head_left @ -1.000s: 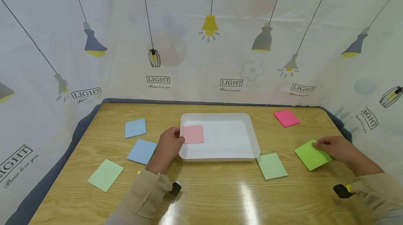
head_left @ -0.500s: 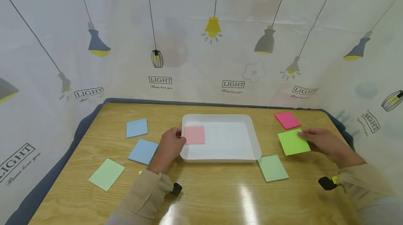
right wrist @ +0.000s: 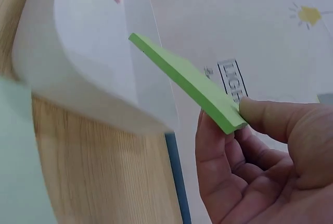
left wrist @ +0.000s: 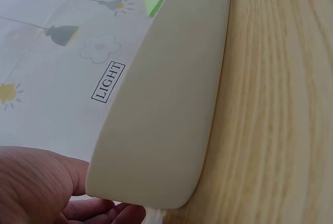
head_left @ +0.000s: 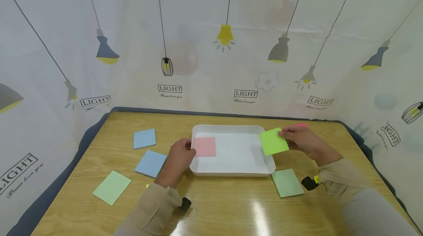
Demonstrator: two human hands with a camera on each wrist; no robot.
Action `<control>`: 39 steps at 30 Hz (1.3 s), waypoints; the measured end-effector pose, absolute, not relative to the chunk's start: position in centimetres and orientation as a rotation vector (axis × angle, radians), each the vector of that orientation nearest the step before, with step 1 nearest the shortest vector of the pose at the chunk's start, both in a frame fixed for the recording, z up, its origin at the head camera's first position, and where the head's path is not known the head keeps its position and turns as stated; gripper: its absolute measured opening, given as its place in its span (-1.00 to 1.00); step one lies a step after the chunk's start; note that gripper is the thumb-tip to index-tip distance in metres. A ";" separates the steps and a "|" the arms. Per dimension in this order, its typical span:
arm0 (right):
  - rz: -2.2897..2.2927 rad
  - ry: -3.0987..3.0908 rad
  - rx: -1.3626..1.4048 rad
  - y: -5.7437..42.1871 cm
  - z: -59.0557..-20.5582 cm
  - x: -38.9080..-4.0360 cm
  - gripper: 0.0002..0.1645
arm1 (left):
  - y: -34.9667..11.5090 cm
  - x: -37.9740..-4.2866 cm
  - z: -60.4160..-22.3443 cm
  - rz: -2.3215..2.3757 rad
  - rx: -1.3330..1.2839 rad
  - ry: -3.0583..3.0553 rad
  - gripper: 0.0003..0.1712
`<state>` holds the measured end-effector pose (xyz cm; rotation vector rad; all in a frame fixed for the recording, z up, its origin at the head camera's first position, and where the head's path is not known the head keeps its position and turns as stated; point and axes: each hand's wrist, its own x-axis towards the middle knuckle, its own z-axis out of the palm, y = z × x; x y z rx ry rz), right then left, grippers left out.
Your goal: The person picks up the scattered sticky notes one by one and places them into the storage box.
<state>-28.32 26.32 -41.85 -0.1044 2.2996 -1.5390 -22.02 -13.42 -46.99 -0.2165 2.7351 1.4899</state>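
A white rectangular tray [head_left: 239,168] stands mid-table, with a pink sticky note pad [head_left: 205,146] lying at its left end. My left hand [head_left: 178,159] grips the tray's left rim, thumb on the inner side and fingers outside, as the left wrist view shows at the tray's corner [left wrist: 151,146]. In my right hand [head_left: 305,141] a bright green sticky note pad [head_left: 274,141] is pinched by one edge between thumb and fingers. The pad overlaps the tray's right rim in the head view. Seen from the right wrist, the green pad [right wrist: 182,78] is tilted, its thick edge showing.
Two blue pads [head_left: 144,138] and a pale green pad [head_left: 112,187] lie to the left. Another pale green pad [head_left: 287,183] sits by the tray's front right corner. A hot pink pad [head_left: 302,124] is mostly hidden behind my right hand. A printed curtain [head_left: 205,63] surrounds the table.
My right hand has lifted the bright green pad off the table and carried it left to the tray's right rim. My left hand keeps its grip on the tray.
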 end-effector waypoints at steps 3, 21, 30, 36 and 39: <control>-1.534 2.295 -0.086 24.2 -41.9 -28.7 -0.50 | -13.3 -22.0 -47.0 1.493 -0.219 2.747 -0.62; -1.566 2.250 -0.057 14.2 -42.9 -30.0 -0.62 | -13.3 -22.0 -47.1 1.476 -0.233 2.754 -0.59; -1.644 2.170 -0.027 10.7 -43.2 -30.6 -0.70 | -13.0 -22.5 -47.2 1.476 -0.247 2.775 -0.61; -1.661 2.136 -0.031 8.5 -43.9 -30.9 -0.71 | -13.0 -22.3 -47.3 1.459 -0.231 2.814 -0.62; -1.684 2.114 -0.037 7.7 -44.5 -30.9 -0.73 | -12.9 -22.3 -47.2 1.452 -0.226 2.818 -0.63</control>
